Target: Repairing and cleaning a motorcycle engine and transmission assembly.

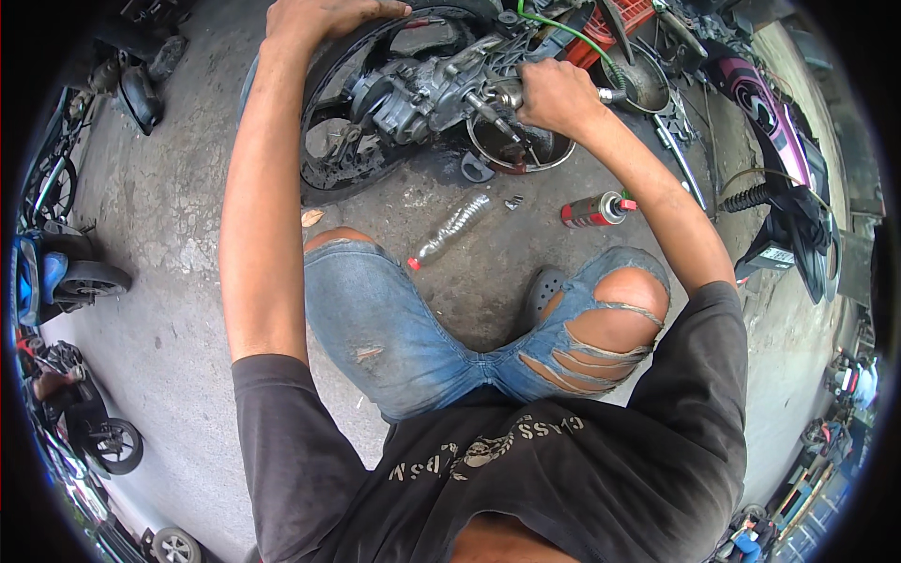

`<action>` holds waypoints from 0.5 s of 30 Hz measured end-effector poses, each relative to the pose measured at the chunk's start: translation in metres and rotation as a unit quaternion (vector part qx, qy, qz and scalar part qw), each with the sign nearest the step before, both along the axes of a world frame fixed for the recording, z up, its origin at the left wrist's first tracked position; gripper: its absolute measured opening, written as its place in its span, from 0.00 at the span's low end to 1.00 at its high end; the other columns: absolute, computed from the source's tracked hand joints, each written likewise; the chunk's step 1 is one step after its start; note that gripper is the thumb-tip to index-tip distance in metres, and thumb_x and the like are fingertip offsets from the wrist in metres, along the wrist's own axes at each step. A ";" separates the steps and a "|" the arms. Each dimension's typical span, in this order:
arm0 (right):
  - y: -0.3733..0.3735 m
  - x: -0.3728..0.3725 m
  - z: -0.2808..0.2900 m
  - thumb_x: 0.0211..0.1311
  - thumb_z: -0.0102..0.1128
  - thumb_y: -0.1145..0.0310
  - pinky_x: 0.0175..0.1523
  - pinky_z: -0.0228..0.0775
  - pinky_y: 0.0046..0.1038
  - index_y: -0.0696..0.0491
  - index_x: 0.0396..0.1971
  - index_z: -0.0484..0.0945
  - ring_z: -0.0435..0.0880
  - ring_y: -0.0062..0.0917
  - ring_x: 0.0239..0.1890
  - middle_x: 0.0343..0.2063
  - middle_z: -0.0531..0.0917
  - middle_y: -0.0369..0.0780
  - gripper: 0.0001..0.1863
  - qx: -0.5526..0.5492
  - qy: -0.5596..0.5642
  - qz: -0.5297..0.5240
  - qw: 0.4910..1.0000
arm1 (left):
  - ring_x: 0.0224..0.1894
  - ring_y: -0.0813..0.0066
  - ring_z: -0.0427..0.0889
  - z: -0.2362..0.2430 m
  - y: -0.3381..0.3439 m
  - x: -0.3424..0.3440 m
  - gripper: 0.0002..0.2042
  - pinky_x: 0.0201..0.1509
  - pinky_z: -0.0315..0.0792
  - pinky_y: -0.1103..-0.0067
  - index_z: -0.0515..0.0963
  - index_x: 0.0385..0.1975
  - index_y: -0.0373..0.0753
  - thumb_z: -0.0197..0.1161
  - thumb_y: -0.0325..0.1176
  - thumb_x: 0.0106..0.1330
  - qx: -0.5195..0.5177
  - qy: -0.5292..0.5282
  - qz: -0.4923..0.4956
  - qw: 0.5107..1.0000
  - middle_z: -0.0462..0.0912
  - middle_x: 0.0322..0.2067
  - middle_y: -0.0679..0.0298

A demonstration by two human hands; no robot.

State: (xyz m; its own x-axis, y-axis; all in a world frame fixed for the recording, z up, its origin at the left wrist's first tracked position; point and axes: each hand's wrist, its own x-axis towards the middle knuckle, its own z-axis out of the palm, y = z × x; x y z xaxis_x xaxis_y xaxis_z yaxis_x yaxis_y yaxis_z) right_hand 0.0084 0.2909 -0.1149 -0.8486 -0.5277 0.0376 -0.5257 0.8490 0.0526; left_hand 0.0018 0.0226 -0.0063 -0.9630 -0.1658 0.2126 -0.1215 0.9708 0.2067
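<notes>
My left hand (328, 17) rests over the top of a black tyre (328, 183), fingers curved onto it. My right hand (554, 94) is closed round a metal tool (610, 95), which I cannot identify exactly, beside a greasy engine casing (404, 108) joined to the wheel. A shaft juts from the casing above a round metal pan (563, 152) holding dark liquid. Below these, a clear plastic bottle (449, 228) with a red cap lies on the concrete, and a red spray can (591, 212) is nearby.
A red crate (627, 21), a second pan (657, 89) and a green hose (587, 42) lie at top right. Pink-and-black motorbike bodywork (765, 113) stands along the right. Parked motorbikes (99, 277) line the left, and a person (746, 540) is small at lower right.
</notes>
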 end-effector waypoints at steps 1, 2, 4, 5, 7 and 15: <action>0.004 -0.007 -0.002 0.45 0.67 0.62 0.45 0.81 0.45 0.59 0.32 0.84 0.87 0.47 0.39 0.35 0.86 0.52 0.17 -0.006 0.003 -0.011 1.000 | 0.61 0.51 0.77 -0.001 0.001 0.000 0.47 0.65 0.71 0.65 0.75 0.60 0.34 0.77 0.60 0.42 -0.002 -0.003 0.005 1.000 0.79 0.57 0.43; 0.009 -0.011 -0.005 0.45 0.67 0.62 0.45 0.81 0.45 0.59 0.32 0.84 0.87 0.47 0.39 0.35 0.86 0.52 0.17 -0.005 0.002 -0.011 1.000 | 0.61 0.51 0.77 -0.001 0.002 -0.001 0.47 0.65 0.71 0.65 0.75 0.60 0.34 0.77 0.60 0.42 0.000 -0.004 0.004 1.000 0.79 0.57 0.43; 0.015 -0.016 -0.007 0.45 0.67 0.63 0.45 0.81 0.44 0.60 0.32 0.84 0.87 0.48 0.39 0.35 0.86 0.51 0.16 0.010 0.016 -0.041 0.999 | 0.61 0.51 0.77 0.000 0.000 0.000 0.47 0.65 0.71 0.65 0.75 0.60 0.34 0.77 0.60 0.42 0.017 -0.020 -0.006 1.000 0.78 0.57 0.43; 0.017 -0.015 -0.008 0.45 0.67 0.65 0.44 0.81 0.45 0.59 0.35 0.83 0.87 0.48 0.38 0.34 0.86 0.51 0.18 0.018 0.012 -0.031 0.999 | 0.61 0.51 0.77 -0.001 0.000 0.001 0.47 0.65 0.71 0.65 0.75 0.60 0.34 0.77 0.60 0.42 0.017 -0.019 -0.004 1.000 0.78 0.57 0.43; 0.018 -0.002 -0.011 0.45 0.67 0.66 0.43 0.81 0.45 0.59 0.38 0.82 0.87 0.48 0.38 0.34 0.86 0.51 0.19 0.011 0.002 0.015 1.000 | 0.61 0.51 0.77 -0.003 0.000 0.006 0.46 0.65 0.71 0.65 0.76 0.60 0.33 0.77 0.59 0.41 0.015 0.025 -0.024 0.999 0.79 0.57 0.43; 0.011 0.013 0.012 0.44 0.66 0.67 0.45 0.80 0.46 0.58 0.39 0.80 0.86 0.49 0.39 0.35 0.85 0.53 0.20 -0.009 -0.006 0.009 1.000 | 0.60 0.51 0.78 0.003 -0.004 0.002 0.46 0.65 0.71 0.65 0.76 0.60 0.34 0.77 0.59 0.42 0.022 0.004 -0.014 1.000 0.79 0.56 0.44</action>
State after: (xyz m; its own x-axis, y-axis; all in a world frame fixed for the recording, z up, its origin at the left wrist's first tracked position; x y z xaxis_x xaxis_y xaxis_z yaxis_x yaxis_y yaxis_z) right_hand 0.0210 0.3019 -0.1032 -0.8398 -0.5417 0.0372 -0.5408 0.8406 0.0305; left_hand 0.0040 0.0182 -0.0038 -0.9659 -0.1478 0.2127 -0.0927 0.9640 0.2493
